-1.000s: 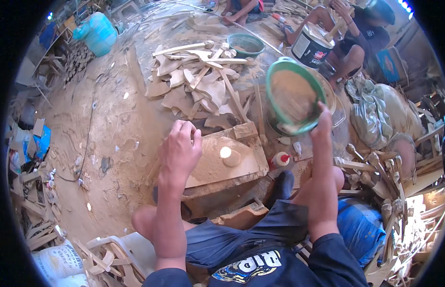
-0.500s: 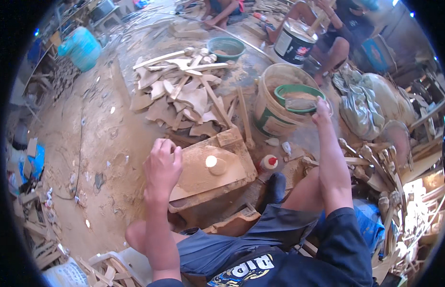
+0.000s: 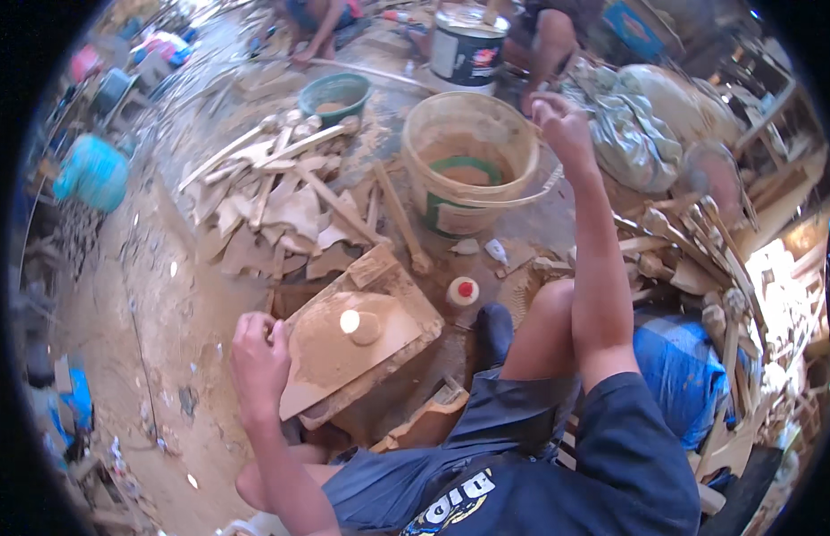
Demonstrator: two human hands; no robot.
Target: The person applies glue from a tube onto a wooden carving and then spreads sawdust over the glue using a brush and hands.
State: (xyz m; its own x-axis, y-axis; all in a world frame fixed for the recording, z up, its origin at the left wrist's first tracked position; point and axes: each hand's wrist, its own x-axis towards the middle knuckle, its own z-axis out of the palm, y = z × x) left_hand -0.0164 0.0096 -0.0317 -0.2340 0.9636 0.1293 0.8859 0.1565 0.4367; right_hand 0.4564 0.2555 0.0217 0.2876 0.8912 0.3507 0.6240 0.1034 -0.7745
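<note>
though dusty, round plastic bucket [image 3: 473,116]

Woodworking shop: heaped wood pieces [image 3: 288,211]

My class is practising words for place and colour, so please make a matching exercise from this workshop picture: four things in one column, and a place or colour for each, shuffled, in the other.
Things
1. Left hand
2. Right hand
3. Nearer green bowl
4. Bottle

Places and colours
A. Inside the pale bucket
B. Has a red top
C. Just left of the dusty board
D. To the right of the pale bucket

Right pairs: 1-C, 2-D, 3-A, 4-B
</note>
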